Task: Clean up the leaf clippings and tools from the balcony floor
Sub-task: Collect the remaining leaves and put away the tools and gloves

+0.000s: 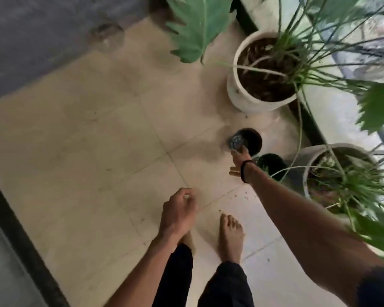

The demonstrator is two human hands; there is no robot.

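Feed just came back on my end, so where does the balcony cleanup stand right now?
Mostly done, it seems: the tiled floor shows no large leaf clippings or tools. In hand: the right hand reaches to a small dark pot, touching something blurred at its rim; the left hand hangs loosely curled, seemingly holding nothing. Left: scattered crumbs on the tiles near the bare feet.

Beige tiled floor (pixel 87 134): two white planters (pixel 242 94), two small dark pots (pixel 253 140), scattered specks (pixel 244 193), possibly soil.
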